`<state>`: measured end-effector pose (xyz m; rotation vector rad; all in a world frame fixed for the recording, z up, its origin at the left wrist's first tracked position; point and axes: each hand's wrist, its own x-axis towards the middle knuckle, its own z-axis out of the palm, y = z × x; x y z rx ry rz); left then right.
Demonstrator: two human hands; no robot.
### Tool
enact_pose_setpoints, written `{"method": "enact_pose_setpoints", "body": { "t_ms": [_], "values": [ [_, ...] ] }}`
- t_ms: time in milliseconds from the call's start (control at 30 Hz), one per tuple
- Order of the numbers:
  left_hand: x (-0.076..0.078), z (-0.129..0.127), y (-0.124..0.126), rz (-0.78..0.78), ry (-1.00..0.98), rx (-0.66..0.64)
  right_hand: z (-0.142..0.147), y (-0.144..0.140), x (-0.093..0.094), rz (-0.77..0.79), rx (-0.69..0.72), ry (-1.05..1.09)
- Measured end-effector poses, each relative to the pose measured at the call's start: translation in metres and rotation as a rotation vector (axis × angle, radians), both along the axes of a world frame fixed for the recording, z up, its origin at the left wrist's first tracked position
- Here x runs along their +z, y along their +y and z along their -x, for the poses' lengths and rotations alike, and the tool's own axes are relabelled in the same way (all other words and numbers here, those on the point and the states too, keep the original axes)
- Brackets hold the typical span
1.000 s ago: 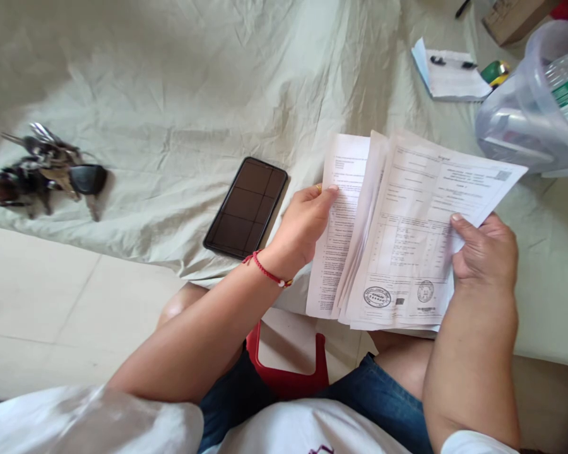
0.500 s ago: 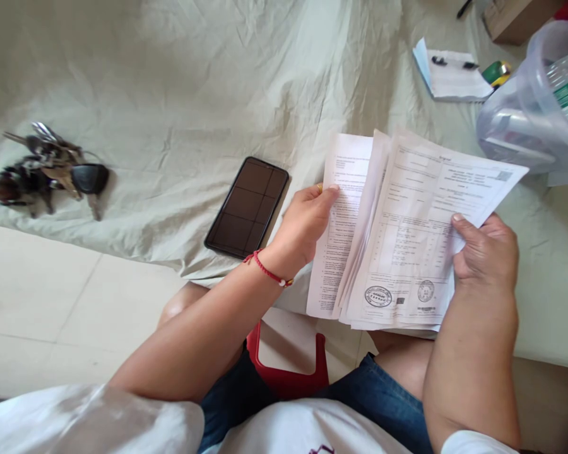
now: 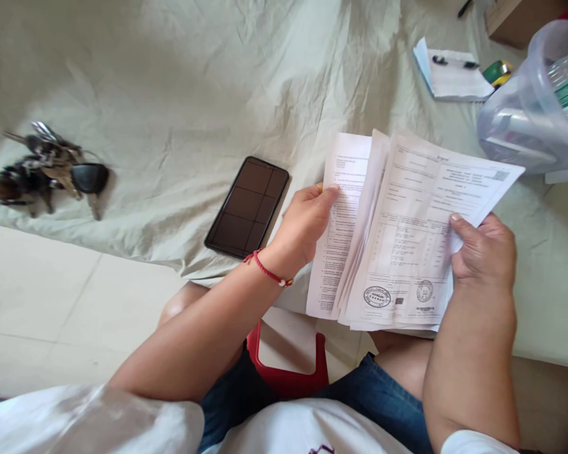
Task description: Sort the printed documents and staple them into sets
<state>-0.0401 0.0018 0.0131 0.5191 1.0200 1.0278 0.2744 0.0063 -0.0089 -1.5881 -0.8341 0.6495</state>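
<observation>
Both my hands hold a fanned stack of printed papers [image 3: 407,239] above the cloth's near edge. My left hand [image 3: 307,217] pinches the left-hand sheets, thumb on top and fingers hidden beneath. At the other side my right hand [image 3: 485,249] grips the stack's right edge, its thumb pressed on the top sheet. That sheet carries a table, a small square code and two round stamps near the bottom. A black phone [image 3: 248,207] lies on the cloth just left of my left hand, screen up.
A bunch of keys [image 3: 52,167] lies far left on the pale green cloth [image 3: 170,75]. At the upper right stand a translucent plastic bin [image 3: 511,126], a notepad [image 3: 459,75] with a pen on it, a tape measure [image 3: 497,72] and a cardboard box [image 3: 520,22].
My right hand and the right side of the stack have shifted very slightly to the left. My left hand stays where it was, still on the papers.
</observation>
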Motion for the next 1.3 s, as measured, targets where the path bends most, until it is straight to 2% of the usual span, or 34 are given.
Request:
{"method": "enact_pose_setpoints", "body": {
  "t_ms": [1300],
  "values": [
    [-0.0002,-0.0007,-0.0002,-0.006,-0.005,0.002,-0.0012,-0.0005,-0.0019,-0.012,0.000,-0.010]
  ]
}}
